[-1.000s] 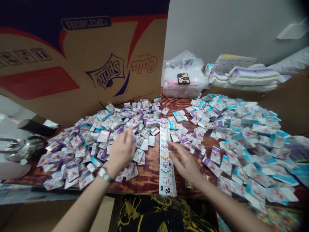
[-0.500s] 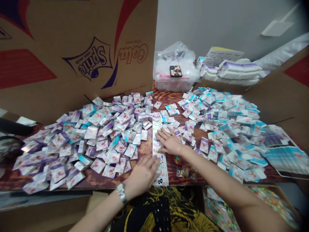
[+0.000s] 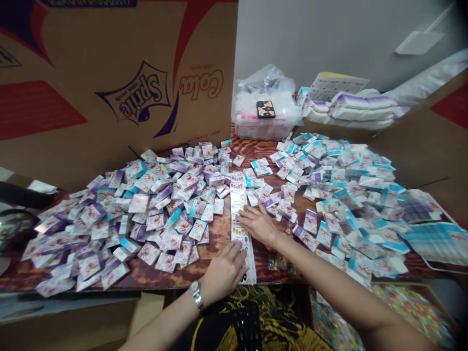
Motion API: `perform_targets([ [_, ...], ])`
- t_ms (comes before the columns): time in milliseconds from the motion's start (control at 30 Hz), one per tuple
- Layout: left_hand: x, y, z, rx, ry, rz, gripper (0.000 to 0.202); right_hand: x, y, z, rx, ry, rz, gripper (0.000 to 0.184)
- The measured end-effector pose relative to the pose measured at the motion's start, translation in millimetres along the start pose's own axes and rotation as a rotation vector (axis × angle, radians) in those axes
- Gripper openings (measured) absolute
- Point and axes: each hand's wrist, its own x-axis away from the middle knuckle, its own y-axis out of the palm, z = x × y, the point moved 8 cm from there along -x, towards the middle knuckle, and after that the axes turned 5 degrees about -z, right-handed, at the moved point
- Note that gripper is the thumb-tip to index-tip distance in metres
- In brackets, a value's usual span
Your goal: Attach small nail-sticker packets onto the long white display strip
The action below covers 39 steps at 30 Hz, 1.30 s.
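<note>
1. Long, narrow white paper strip printed with rows of small coloured shapes (image 3: 240,234): flat on the dark red-brown wood-patterned tabletop (image 3: 215,233), near end at the edge.
2. Across the strip's middle: right hand (image 3: 259,226), fingers outstretched, unclenched.
3. Nearer the edge, over the strip's left side: left hand (image 3: 224,271), fingers extended and loose.
4. Left of the strip: broad heap of small white-and-purple and white-and-blue cardboard boxes (image 3: 146,214).
5. To the right: similar heap of printed cartons (image 3: 351,195).
6. Beyond: translucent plastic tub (image 3: 263,130).
</note>
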Motion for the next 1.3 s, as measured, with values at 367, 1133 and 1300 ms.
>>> perform_targets([
  [367, -19, -20.7, -20, 1.674, -0.405, 0.168, 0.049, 65, -94, -99, -0.433, -0.354, -0.077, 0.035],
  [1133, -13, -15.0, -17, 1.536, -0.360, 0.242, 0.026, 46, -94, -82, 0.006, -0.282, 0.379, 0.028],
  [1300, -17, -21.7, -5, 1.826, -0.174, 0.139, 0.021, 54, -71, -93, 0.187, -0.296, 0.299, 0.028],
])
